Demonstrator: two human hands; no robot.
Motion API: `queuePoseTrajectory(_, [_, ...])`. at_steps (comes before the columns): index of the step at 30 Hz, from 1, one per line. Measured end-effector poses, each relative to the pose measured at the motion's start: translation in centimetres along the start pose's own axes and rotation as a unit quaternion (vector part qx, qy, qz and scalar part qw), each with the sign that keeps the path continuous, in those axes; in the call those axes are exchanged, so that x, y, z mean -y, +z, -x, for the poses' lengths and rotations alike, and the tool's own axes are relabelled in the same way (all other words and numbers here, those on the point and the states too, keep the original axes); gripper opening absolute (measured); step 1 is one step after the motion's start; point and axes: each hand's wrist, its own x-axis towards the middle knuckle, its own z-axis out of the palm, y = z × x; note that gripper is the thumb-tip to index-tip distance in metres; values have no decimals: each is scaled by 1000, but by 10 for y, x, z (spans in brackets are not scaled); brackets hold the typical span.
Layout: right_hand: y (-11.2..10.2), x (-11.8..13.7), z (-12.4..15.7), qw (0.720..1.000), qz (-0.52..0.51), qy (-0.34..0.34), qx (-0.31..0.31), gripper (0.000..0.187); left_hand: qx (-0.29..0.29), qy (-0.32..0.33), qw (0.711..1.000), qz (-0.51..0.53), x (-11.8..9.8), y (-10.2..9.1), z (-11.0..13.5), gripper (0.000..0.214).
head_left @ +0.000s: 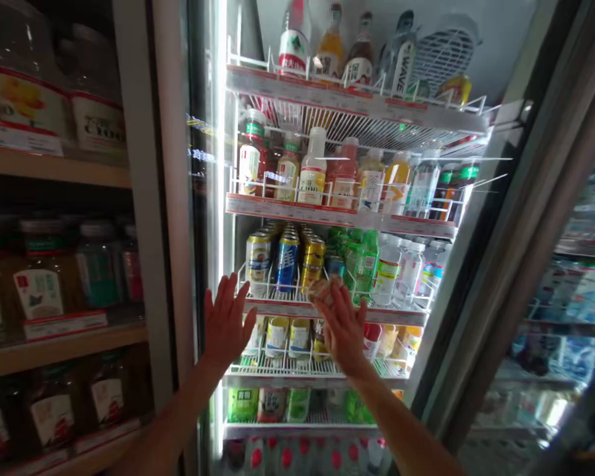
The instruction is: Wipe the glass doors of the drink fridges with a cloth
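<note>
Both my arms reach up into an open drinks fridge. My left hand (225,324) is open with fingers spread, raised beside the left end of the third shelf (277,308), touching nothing I can see. My right hand (344,330) is at the front rail of that same shelf, its fingers curled round a small pale blurred object (322,289) that I cannot identify. Just behind it stand rows of cans (286,261), gold and blue, and green bottles (363,261).
The fridge door (525,231) stands swung open on the right. Wire shelves above and below hold several bottles and small cups (287,334). Left of the fridge frame (173,198), wooden shelves (64,340) carry jars.
</note>
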Motion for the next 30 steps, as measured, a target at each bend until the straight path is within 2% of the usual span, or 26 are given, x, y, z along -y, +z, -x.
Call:
queuePoseTrajectory(2, [-2, -7, -14, 999, 12, 29, -29, 51, 8, -30, 999, -15, 8, -7, 10, 68])
queuePoseTrajectory(3, [-3, -7, -15, 999, 10, 19, -25, 51, 16, -44, 999, -19, 11, -9, 14, 68])
queuePoseTrajectory(5, [-1, 2, -5, 998, -12, -62, 26, 49, 30, -62, 997, -24, 16, -15, 21, 66])
queuePoseTrajectory(7, [2, 14, 9, 983, -37, -163, 81, 45, 42, -64, 997, -32, 20, -20, 25, 65])
queuePoseTrajectory(9, [5, 22, 11, 970, -48, -217, 103, 43, 46, -59, 996, -47, 25, -24, 28, 63])
queuePoseTrajectory(11, [8, 25, -5, 974, -43, -205, 88, 43, 45, -57, 995, -67, 29, -29, 31, 62])
queuePoseTrajectory(15, [16, 30, -45, 991, -25, -125, 31, 45, 47, -61, 993, -95, 38, -39, 37, 60])
queuePoseTrajectory(17, [19, 38, -50, 987, -29, -150, 44, 45, 58, -65, 991, -105, 42, -43, 41, 59])
queuePoseTrajectory(20, [25, 53, -52, 964, -51, -248, 75, 46, 72, -69, 988, -119, 48, -49, 44, 56])
queuePoseTrajectory(21, [27, 57, -59, 961, -55, -261, 73, 47, 71, -71, 987, -123, 49, -50, 44, 56])
queuePoseTrajectory(22, [29, 61, -69, 963, -57, -256, 64, 48, 68, -73, 987, -126, 51, -51, 43, 57])
queuePoseTrajectory(25, [33, 71, -107, 982, -56, -178, 28, 51, 52, -73, 988, -128, 53, -55, 37, 59])
queuePoseTrajectory(27, [33, 78, -120, 986, -61, -153, 24, 52, 42, -73, 989, -125, 54, -57, 34, 60])
queuePoseTrajectory(30, [35, 91, -104, 971, -82, -218, 58, 52, 27, -77, 989, -127, 56, -60, 35, 59])
